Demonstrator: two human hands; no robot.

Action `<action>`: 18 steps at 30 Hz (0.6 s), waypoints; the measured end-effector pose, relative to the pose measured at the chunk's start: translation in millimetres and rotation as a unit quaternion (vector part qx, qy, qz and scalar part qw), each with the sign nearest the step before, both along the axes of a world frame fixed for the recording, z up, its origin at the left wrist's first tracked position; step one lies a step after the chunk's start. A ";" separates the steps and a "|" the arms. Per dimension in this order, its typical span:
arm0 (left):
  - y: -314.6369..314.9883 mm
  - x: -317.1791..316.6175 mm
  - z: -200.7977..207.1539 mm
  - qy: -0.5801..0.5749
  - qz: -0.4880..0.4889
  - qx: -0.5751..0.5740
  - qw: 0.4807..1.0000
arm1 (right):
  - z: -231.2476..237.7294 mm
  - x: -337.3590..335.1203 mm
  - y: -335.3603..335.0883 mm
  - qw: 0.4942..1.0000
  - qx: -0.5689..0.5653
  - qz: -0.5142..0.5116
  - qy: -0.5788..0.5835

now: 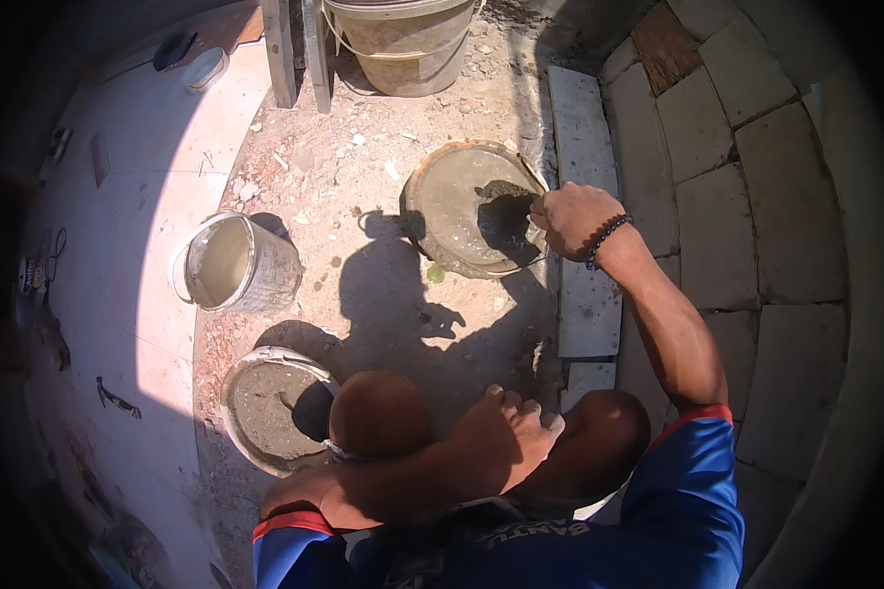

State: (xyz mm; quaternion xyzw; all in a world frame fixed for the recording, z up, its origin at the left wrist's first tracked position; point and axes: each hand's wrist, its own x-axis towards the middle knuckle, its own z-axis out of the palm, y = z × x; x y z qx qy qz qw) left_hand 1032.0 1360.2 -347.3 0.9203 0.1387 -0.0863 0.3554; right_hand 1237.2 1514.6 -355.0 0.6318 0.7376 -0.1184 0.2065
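Note:
My right hand is closed in a fist at the right rim of a round tub of wet grey mortar. Something pale shows below its fingers, too small to make out. A dark shadow covers the mortar beside this hand. My left hand rests over my right knee, fingers loosely bent and slightly apart, with nothing seen in it. A second tub of grey mortar stands by my left knee, which hides part of it. Beyond that tub, a white bucket leans toward the left, its inside grey.
A large lidded bucket stands at the far side beside wooden posts. A pale slab runs along the stone-block wall at right. A hammer lies on the pale floor at left. Rubble is scattered over the ground.

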 end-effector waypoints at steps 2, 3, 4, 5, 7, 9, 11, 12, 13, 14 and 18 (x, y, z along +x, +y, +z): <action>2.3 4.3 -0.1 0.020 0.003 0.032 0.999 | -20.5 4.1 -6.0 1.000 0.018 0.012 0.009; 7.6 11.1 0.5 0.035 -0.010 0.045 0.998 | -68.5 20.4 -8.2 1.000 0.008 0.017 -0.007; 10.5 15.6 -0.3 0.052 -0.020 0.057 0.997 | -95.5 29.6 -8.8 0.999 -0.003 0.025 -0.022; 8.1 14.4 -2.9 0.047 -0.013 0.050 0.998 | -93.2 22.7 -6.6 0.997 -0.018 0.057 -0.044; 1.1 8.4 -6.1 0.042 0.004 0.034 0.999 | -43.6 14.1 5.2 0.993 -0.016 0.096 -0.069; 3.6 7.6 -5.2 0.021 0.000 0.001 1.000 | 22.0 21.1 -1.5 0.999 0.029 0.044 -0.004; 5.2 3.3 3.5 0.033 0.012 0.004 0.999 | 36.7 34.3 6.2 0.994 0.065 0.073 -0.046; 5.6 6.8 1.7 0.037 0.012 0.019 0.999 | 34.7 42.3 10.3 0.994 0.070 0.061 -0.052; 5.8 10.1 0.4 0.041 0.011 0.033 0.999 | 26.5 49.4 14.0 0.994 0.074 0.048 -0.057; 6.5 12.9 1.3 0.039 0.006 0.023 0.999 | 15.5 54.1 15.8 0.994 0.078 0.036 -0.062; 3.0 20.6 -1.7 0.039 -0.005 0.001 0.999 | -81.3 38.1 7.9 0.999 0.032 -0.015 -0.018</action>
